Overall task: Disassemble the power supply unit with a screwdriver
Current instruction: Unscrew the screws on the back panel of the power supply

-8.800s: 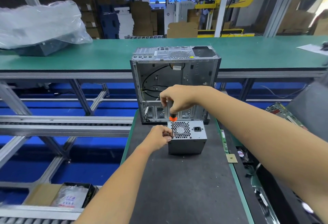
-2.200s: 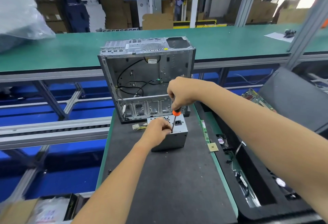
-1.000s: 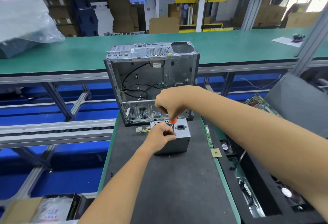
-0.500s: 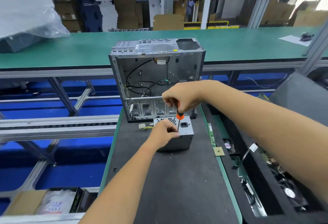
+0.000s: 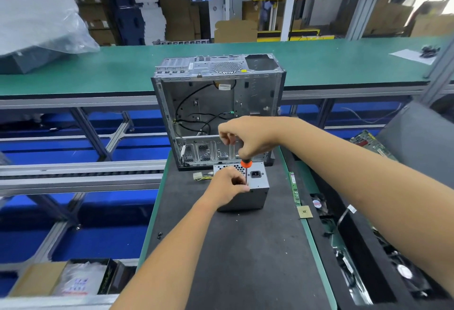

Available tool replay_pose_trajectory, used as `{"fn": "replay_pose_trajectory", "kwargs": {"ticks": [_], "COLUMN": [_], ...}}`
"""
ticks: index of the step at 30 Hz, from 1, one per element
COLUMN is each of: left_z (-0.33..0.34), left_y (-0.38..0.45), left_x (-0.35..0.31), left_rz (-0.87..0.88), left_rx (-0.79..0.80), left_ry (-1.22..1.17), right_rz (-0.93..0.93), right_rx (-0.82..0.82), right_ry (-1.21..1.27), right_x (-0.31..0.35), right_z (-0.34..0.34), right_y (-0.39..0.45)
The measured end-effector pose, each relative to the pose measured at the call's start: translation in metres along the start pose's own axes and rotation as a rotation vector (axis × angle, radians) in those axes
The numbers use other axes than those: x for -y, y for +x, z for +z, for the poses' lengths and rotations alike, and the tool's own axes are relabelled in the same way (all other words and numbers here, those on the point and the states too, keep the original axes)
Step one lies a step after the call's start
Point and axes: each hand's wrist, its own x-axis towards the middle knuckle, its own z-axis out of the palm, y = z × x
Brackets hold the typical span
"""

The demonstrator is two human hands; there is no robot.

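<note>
Since half a second ago right hand [image 5: 248, 137] lifted slightly, fingers curled round screwdriver [image 5: 246, 169] handle, orange collar showing, thin shaft upright on grey boxy metal power supply unit [image 5: 255, 186] at frame centre on dark mat [image 5: 245, 248]. Left hand [image 5: 228, 184] grips the unit's top edge by its perforated grille. Open steel computer case [image 5: 218, 108] behind holds loose black cables; cardboard box [image 5: 36, 279] lower left holds plastic bags.
</note>
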Motion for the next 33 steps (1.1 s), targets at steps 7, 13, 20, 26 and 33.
{"fn": "replay_pose_trajectory", "kwargs": {"ticks": [7, 13, 20, 26, 33], "left_z": [-0.001, -0.002, -0.003, -0.004, -0.003], "left_y": [0.001, 0.001, 0.001, 0.001, 0.002], "left_x": [-0.001, -0.002, -0.002, -0.002, 0.000], "left_rz": [-0.009, -0.009, -0.028, -0.023, -0.004], "left_rx": [0.018, 0.031, 0.050, 0.052, 0.049], "left_ry": [0.002, 0.004, 0.003, 0.021, 0.014], "right_rz": [0.213, 0.058, 0.207, 0.073, 0.056], "right_rx": [-0.032, 0.016, -0.018, 0.055, -0.186], "right_ry": [-0.132, 0.075, -0.097, 0.023, -0.012], "right_x": [-0.006, -0.011, -0.016, -0.016, -0.014], "right_z": [0.002, -0.005, 0.000, -0.007, 0.011], "right_y": [0.003, -0.009, -0.003, -0.007, 0.002]}}
